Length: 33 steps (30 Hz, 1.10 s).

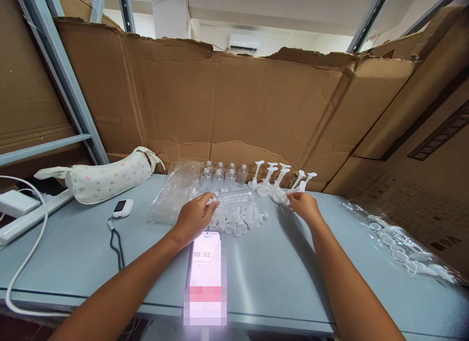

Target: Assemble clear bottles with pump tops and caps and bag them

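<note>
My left hand (198,214) is closed in a pinch at the neck of a clear ribbed plastic bottle (237,198), which lies sideways with its base to the right. Something small and white shows at those fingertips. Below the bottle is a pile of small white plastic caps (240,220). At the right, my right hand (303,205) has its fingers closed on a white stemmed plastic piece (302,186), partly hidden by the fingers. Beside it stand several similar white stemmed pieces (271,182) with flat tops and round bases. Several clear bottles (218,177) stand upright behind.
A clear plastic bag (176,189) lies left of the bottles. A phone (205,267) showing a timer is near the front edge. A patterned pouch (110,179), small white device (123,208) and power strip (36,216) are left; a bag of white rings (403,248) is right. Cardboard (234,96) walls the back.
</note>
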Available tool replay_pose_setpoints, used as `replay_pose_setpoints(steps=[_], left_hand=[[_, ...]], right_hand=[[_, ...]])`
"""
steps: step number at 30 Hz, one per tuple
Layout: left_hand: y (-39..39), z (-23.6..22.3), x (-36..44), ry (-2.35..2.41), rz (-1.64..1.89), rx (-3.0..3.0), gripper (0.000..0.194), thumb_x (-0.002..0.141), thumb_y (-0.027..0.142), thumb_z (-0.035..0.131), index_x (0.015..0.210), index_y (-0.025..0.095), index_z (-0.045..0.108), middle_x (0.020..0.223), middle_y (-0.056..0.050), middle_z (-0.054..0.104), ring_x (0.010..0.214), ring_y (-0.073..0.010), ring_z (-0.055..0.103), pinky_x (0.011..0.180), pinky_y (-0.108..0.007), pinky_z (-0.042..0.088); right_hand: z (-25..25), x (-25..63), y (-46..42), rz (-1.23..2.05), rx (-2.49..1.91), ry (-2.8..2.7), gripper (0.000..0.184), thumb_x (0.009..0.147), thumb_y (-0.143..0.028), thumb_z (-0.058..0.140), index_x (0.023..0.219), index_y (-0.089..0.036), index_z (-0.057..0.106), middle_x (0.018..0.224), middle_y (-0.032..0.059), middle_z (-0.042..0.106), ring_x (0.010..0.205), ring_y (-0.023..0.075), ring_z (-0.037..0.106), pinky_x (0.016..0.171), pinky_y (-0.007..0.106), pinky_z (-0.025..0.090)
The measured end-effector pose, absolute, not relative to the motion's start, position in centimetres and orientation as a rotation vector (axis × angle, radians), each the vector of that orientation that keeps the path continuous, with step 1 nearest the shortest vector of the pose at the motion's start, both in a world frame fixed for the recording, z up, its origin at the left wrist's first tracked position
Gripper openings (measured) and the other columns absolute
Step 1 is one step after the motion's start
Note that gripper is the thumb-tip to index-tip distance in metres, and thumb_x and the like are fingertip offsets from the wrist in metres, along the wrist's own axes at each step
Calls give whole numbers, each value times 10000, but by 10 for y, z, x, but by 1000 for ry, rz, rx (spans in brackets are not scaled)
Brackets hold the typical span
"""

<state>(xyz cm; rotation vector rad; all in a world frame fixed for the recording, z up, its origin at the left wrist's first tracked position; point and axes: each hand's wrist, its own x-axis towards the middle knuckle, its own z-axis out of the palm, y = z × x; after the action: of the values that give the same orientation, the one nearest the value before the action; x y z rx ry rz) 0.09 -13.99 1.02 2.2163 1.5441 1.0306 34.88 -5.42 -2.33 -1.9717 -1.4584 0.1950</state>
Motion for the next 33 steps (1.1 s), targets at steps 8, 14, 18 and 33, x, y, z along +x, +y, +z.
replay_pose_setpoints(steps=[8,14,18,33], left_hand=[[-139,8,1,1543,1015,2242,247,914,361,392,1002,232,582,894,1,674,637,-150,605,617,-265,399],[-137,3,1,1549,1044,2323,212,925,326,398,1039,228,547,965,1,669,736,-152,643,639,-265,423],[-133,-3,3,1439,1067,2601,189,932,308,413,1038,202,529,978,-22,656,796,-161,639,677,-276,447],[-137,9,-6,1155,838,3481,161,896,328,493,895,170,521,732,-24,581,665,-188,531,584,-303,369]], right_hand=[[-4,341,-72,170,-2171,-1495,386,846,-420,439,750,-140,686,653,118,669,659,234,644,619,318,428],[15,312,-96,501,-2031,-1723,537,853,-552,370,624,-145,635,544,59,606,447,135,539,516,274,410],[14,268,-111,678,-1384,-1820,514,845,-586,391,1005,-158,625,851,76,657,664,161,603,558,266,447],[10,222,-139,1751,-921,-1752,425,818,-556,525,884,-142,597,720,47,636,466,91,543,362,175,302]])
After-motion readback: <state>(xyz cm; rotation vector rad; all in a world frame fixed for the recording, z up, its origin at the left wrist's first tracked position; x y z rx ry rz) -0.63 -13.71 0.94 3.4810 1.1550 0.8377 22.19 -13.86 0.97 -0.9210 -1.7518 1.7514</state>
